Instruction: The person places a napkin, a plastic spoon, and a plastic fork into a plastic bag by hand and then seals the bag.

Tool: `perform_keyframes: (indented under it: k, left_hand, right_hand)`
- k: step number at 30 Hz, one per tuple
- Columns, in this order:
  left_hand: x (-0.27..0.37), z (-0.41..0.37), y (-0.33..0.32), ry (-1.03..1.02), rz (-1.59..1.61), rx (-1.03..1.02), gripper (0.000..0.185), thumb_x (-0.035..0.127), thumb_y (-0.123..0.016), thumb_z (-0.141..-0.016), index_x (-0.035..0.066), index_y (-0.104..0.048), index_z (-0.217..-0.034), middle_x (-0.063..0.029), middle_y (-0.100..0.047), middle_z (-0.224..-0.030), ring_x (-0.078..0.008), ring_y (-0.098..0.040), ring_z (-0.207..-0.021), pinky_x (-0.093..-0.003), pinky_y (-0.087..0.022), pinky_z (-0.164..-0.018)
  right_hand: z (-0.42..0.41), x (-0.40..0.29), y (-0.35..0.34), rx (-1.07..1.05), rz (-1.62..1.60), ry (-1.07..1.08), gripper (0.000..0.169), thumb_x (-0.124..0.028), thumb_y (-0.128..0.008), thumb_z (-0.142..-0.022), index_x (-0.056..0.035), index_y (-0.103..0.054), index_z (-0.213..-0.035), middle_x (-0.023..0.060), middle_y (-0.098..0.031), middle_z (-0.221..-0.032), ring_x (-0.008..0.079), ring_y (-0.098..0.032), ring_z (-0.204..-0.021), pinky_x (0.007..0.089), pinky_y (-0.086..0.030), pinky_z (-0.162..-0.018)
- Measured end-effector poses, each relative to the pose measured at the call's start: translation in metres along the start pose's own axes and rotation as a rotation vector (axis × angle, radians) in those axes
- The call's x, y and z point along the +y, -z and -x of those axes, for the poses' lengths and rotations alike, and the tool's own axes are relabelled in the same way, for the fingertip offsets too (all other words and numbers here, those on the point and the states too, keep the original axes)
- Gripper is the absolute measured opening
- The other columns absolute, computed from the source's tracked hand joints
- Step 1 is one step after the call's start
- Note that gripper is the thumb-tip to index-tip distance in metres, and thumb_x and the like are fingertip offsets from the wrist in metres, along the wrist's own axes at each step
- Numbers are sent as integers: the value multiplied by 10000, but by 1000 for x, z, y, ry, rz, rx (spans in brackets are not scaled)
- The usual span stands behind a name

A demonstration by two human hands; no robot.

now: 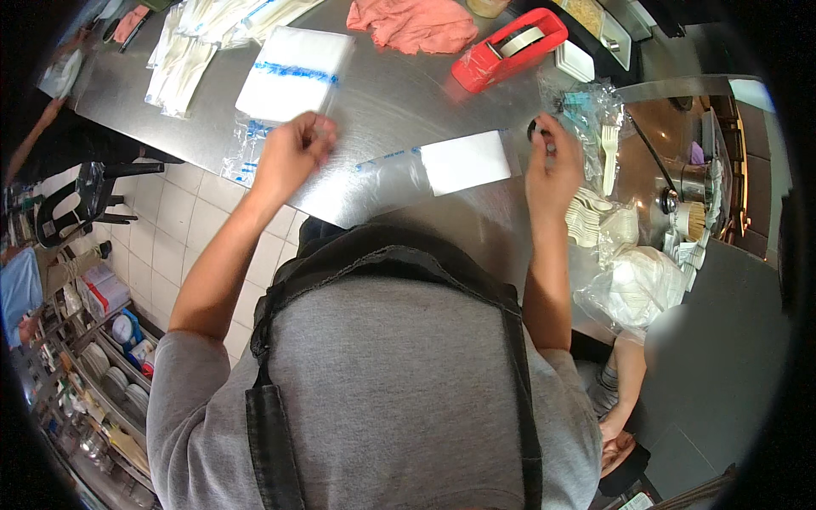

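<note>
My left hand (pixel 299 145) hovers, loosely curled and blurred, at the near edge of a stack of white napkins (pixel 290 70) in clear plastic. I see nothing between its fingers. Under that wrist lie clear plastic sleeves (pixel 245 150) with blue print. My right hand (pixel 553 153) is bent inward, fingertips close to a small dark round object (pixel 532 130); whether they touch it is unclear. Between the hands, a clear sleeve (pixel 389 182) lies flat on the steel table (pixel 395 102), with a white napkin (pixel 468 162) in its right end.
Wrapped plastic cutlery (pixel 182 70), a pink cloth (pixel 414 25) and a red tape dispenser (pixel 510 48) lie farther back. To the right are plastic forks (pixel 583 217) and a bag (pixel 641 287). Another person's arm (pixel 628 376) shows lower right. A black chair (pixel 80 197) stands left.
</note>
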State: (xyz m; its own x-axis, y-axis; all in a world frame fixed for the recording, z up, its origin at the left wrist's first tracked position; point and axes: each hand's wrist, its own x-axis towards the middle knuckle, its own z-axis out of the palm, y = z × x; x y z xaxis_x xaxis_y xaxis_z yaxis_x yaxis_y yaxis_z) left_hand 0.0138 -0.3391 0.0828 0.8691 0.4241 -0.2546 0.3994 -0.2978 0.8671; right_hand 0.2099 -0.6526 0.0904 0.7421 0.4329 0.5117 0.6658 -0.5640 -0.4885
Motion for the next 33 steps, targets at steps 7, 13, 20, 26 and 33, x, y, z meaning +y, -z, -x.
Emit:
perform_keyframes:
  k: [7,13,20,26,33]
  left_hand:
    - [40,-157,-30,-683,-683,521,209,133,-584,-917,51,-696,-1074,-68,-690,-1119,-293,-611,-1112,-454,-479,-915]
    - [-3,-200,-70,-759,-791,508,212,164,-578,-908,71,-690,-1063,-43,-654,-1199,-337,-546,-1227,-481,-433,-978]
    - [-1,-180,-47,-751,-711,526,231,160,-681,-863,103,-648,-1085,-79,-638,-1106,-343,-553,-1074,-451,-427,-922]
    - [10,-179,-53,-755,-709,470,249,181,-710,-879,123,-647,-1112,-55,-629,-1134,-316,-549,-1079,-434,-427,-911]
    - [6,-181,-52,-774,-710,467,247,174,-704,-889,134,-656,-1128,-51,-635,-1149,-316,-550,-1113,-447,-434,-927]
  right_hand:
    - [-92,-101,-134,-277,534,467,386,-167,-644,-835,-16,-666,-1190,102,-665,-1233,255,-598,-1084,423,-447,-902]
    - [-118,-51,-218,-276,532,304,242,-213,-566,-869,-94,-754,-965,71,-700,-1016,245,-612,-1003,428,-425,-861]
    - [-66,-90,-163,-7,-5,318,92,-154,-666,-820,-86,-635,-874,75,-595,-887,294,-617,-928,419,-471,-842]
    - [30,-37,-28,-106,-89,72,140,-42,-690,-848,-93,-708,-976,83,-679,-978,312,-632,-940,421,-496,-852]
    - [42,47,77,-193,484,-79,315,-14,-737,-756,-109,-754,-1056,73,-667,-1028,279,-583,-995,413,-476,-847]
